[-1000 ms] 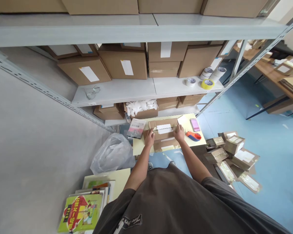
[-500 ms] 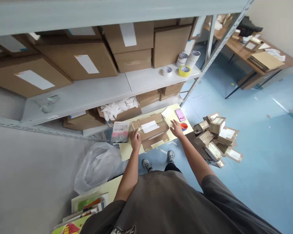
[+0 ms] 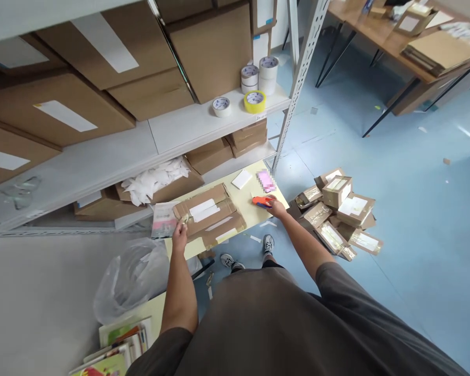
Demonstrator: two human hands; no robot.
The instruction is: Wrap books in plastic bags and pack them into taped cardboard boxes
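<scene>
A flattened-looking cardboard box (image 3: 219,215) with white labels lies on the pale yellow tabletop (image 3: 247,201). My left hand (image 3: 179,237) grips its left end, where a crumpled shiny bit, seemingly tape, shows at the fingertips. My right hand (image 3: 277,208) is closed around an orange-and-blue tape dispenser (image 3: 261,201), held just above or on the table to the right of the box. Beyond it lie a pink, blurred-out item (image 3: 266,180) and a small white card or pad (image 3: 242,179). A pink-and-white printed packet (image 3: 163,219) sits left of the box, partly under it.
Metal shelving (image 3: 125,149) with large cartons (image 3: 211,52) stands in front. Tape rolls (image 3: 254,101) sit on the shelf. Small taped boxes (image 3: 337,219) are piled on the floor at right. A clear plastic bag (image 3: 131,282) and books (image 3: 117,344) are at left.
My right hand, with fingers spread beside the tape dispenser before, has taken hold of it. My left hand stays at the box's left end. The view has shifted right.
</scene>
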